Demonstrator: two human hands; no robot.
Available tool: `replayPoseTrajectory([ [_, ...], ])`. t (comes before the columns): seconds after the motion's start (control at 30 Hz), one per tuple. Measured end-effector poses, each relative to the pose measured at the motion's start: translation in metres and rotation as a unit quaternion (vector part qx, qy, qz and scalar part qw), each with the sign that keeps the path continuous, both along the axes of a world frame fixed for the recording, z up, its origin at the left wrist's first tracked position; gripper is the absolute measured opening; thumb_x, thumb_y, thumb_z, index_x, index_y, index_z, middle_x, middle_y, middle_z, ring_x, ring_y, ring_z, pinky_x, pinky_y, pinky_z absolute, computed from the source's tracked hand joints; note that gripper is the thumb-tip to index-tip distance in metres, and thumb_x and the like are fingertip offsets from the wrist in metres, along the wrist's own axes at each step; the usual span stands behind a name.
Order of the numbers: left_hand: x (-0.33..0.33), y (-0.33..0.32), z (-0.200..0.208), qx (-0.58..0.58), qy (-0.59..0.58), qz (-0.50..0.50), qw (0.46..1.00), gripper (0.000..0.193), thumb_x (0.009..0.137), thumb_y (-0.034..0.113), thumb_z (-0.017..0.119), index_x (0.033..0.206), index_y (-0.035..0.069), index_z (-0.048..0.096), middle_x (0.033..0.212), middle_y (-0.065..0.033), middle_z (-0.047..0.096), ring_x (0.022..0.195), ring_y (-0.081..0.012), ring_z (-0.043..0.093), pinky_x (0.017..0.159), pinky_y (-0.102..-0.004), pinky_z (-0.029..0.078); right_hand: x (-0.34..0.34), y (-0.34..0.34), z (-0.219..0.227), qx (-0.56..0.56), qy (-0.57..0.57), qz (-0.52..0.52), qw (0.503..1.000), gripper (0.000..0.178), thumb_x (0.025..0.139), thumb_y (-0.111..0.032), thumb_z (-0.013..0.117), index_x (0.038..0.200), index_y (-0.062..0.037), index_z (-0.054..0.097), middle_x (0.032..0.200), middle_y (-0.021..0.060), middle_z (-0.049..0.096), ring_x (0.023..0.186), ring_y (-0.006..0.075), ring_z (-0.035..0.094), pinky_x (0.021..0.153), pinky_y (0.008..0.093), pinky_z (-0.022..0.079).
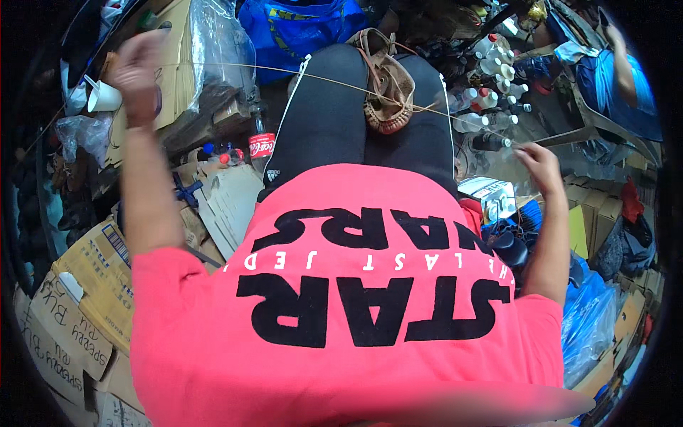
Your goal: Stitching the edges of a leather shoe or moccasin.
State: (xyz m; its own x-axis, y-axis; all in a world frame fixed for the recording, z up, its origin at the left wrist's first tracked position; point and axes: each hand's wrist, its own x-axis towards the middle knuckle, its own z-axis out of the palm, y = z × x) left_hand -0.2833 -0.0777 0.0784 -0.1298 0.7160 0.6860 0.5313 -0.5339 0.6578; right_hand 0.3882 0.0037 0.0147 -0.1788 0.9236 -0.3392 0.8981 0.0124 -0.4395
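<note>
A brown leather moccasin (390,92) with a gathered, stitched toe is wedged between my knees. A tan thread (284,70) runs taut from its seam to my left hand (137,75), raised at the far left. That hand is blurred, but its fingers look closed round the thread. To the right, another length of thread (455,117) stretches from the moccasin toward my right hand (541,167). My right fingertips are pinched together on that thread; whether they also hold a needle is too small to tell. Neither hand touches the moccasin.
Several glue-type plastic bottles (491,99) stand at the front right, near another person's arm (623,75). A blue bag (299,32) lies ahead. Left are flattened cardboard (96,285), a white cup (104,97) and a red-labelled bottle (261,142). A white box (491,196) is by my right thigh.
</note>
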Motion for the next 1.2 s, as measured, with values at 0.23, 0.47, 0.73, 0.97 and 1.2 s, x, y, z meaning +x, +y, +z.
replayPoseTrajectory([
  [0.23, -0.057, -0.047, 0.063, -0.003, 0.068, 0.51, 0.858, 0.021, 0.087, 0.018, 0.068, 0.096, -0.002, 0.067, 0.094, -0.0119, 0.07, 0.081, -0.0153, 0.065, 0.074, -0.0254, 0.051, 0.175, -0.018, -0.027, 0.048, -0.337, -0.071, 0.938, 0.032, 0.084, -0.03, 0.065, 0.105, -0.0065, 0.068, 0.092, 0.0106, 0.071, 0.08, 0.0202, 0.067, 0.072, 0.031, 0.049],
  [0.47, 0.198, 0.04, -0.042, -0.146, 0.218, -0.16, 0.952, 0.025, 0.079, 0.019, 0.071, 0.101, 0.007, 0.069, 0.106, -0.0099, 0.064, 0.102, -0.0247, 0.06, 0.089, -0.0346, 0.047, -0.101, -0.005, 0.012, -0.124, 0.223, 0.061, 0.965, 0.028, 0.089, -0.009, 0.057, 0.116, -0.0047, 0.064, 0.09, 0.0048, 0.062, 0.088, 0.0117, 0.058, 0.078, 0.0257, 0.047],
  [0.73, 0.256, 0.087, -0.067, -0.376, 0.2, -0.35, 0.835, 0.023, 0.081, 0.022, 0.072, 0.094, 0.005, 0.067, 0.093, -0.0069, 0.059, 0.09, -0.0207, 0.059, 0.08, -0.031, 0.046, -0.172, 0.018, -0.022, 0.025, 0.343, 0.164, 0.925, 0.014, 0.078, -0.002, 0.069, 0.091, -0.0058, 0.071, 0.087, 0.0019, 0.063, 0.083, 0.0113, 0.057, 0.077, 0.0245, 0.045],
  [0.97, 0.249, 0.09, -0.085, -0.406, 0.074, -0.401, 0.818, 0.021, 0.082, 0.023, 0.072, 0.089, 0.004, 0.069, 0.091, -0.0041, 0.058, 0.089, -0.0158, 0.056, 0.083, -0.03, 0.043, -0.173, 0.022, -0.028, -0.03, 0.322, 0.184, 0.928, 0.014, 0.076, 0.002, 0.068, 0.089, -0.0051, 0.069, 0.09, 0.0013, 0.061, 0.087, 0.0113, 0.055, 0.079, 0.025, 0.044],
  [1.2, 0.247, 0.091, -0.089, -0.436, 0.036, -0.418, 0.796, 0.02, 0.082, 0.021, 0.072, 0.096, 0.006, 0.071, 0.09, -0.0048, 0.06, 0.091, -0.0156, 0.056, 0.083, -0.029, 0.043, -0.179, 0.002, -0.035, 0.057, 0.352, 0.179, 0.917, 0.016, 0.075, -0.002, 0.07, 0.09, -0.008, 0.073, 0.082, 0.0021, 0.064, 0.081, 0.0121, 0.057, 0.074, 0.0248, 0.045],
])
